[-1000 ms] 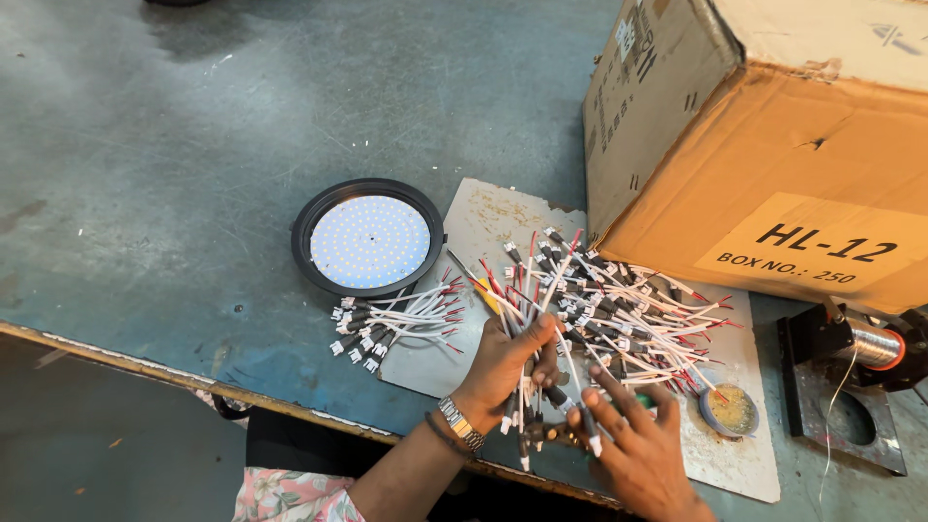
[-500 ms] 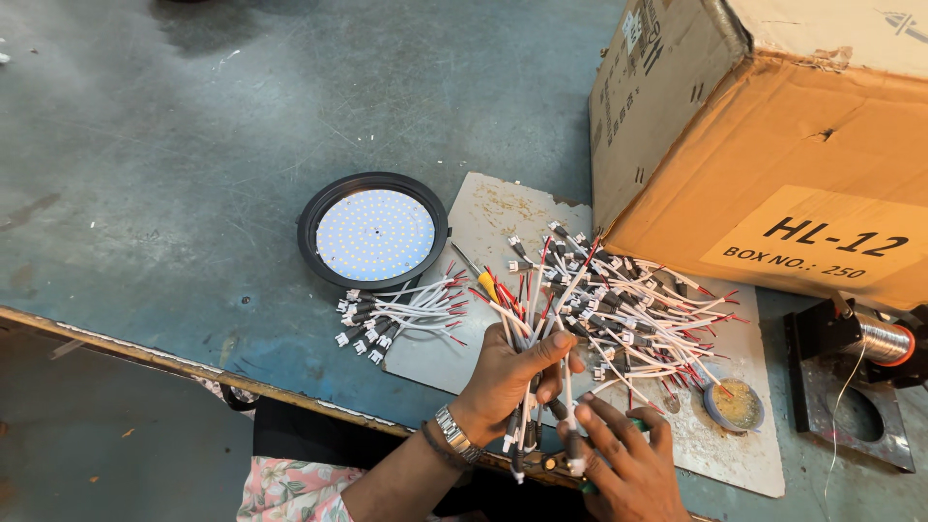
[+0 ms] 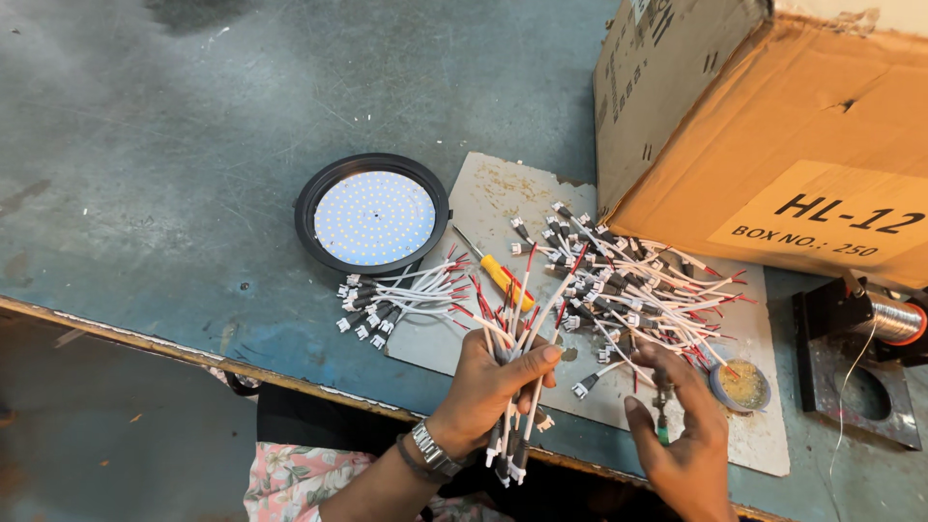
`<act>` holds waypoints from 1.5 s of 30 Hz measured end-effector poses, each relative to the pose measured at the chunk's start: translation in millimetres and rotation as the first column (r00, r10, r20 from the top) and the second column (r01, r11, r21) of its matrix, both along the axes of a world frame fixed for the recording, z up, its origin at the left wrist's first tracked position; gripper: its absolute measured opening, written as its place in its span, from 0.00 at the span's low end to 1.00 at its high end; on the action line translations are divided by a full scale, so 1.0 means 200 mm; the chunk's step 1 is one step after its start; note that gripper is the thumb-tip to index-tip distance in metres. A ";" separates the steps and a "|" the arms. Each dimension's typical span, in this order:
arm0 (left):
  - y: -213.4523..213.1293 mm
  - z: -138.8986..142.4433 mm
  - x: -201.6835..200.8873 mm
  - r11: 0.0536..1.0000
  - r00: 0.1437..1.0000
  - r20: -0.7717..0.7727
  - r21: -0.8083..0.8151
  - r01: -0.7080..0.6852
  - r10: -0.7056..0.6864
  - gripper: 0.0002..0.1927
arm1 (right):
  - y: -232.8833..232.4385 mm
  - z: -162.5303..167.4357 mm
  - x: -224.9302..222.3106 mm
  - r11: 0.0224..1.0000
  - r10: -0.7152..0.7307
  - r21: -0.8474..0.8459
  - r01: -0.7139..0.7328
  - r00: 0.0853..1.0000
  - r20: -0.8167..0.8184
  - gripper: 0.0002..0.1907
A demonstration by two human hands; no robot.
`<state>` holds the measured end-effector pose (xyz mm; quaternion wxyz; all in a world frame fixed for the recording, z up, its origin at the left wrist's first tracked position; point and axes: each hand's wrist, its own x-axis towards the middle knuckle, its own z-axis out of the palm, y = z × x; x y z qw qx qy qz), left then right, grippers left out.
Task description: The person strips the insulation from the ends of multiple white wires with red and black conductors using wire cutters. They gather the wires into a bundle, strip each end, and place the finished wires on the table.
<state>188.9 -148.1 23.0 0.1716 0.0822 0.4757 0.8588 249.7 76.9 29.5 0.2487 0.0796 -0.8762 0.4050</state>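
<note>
My left hand (image 3: 493,382) grips a bunch of short red and white wire leads with small connectors (image 3: 517,333), held upright over the near edge of the table. My right hand (image 3: 681,425) hovers beside it with fingers spread, and a thin green-tipped tool (image 3: 661,411) shows between its fingers. A big loose pile of the same wire leads (image 3: 628,285) lies on a grey board (image 3: 503,198) just beyond both hands. A smaller sorted bundle of leads (image 3: 396,295) lies to the left, next to a round black lamp with a white dotted disc (image 3: 374,215).
A large cardboard box (image 3: 773,135) stands at the back right. A yellow-handled screwdriver (image 3: 498,274) lies under the wires. A small round tin (image 3: 740,385) sits by my right hand, and a solder spool on a black metal stand (image 3: 875,333) is at the far right. The table edge (image 3: 145,338) runs along the left.
My left hand has lifted the bunch of leads higher and closed more firmly round it. My right hand has moved off the bunch to the right and spread its fingers.
</note>
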 end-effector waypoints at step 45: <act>-0.15 -0.22 0.09 0.987 0.970 0.183 0.018 0.160 -0.161 0.14 | -0.21 -0.14 0.17 0.864 0.229 -0.502 -0.039 0.919 0.322 0.22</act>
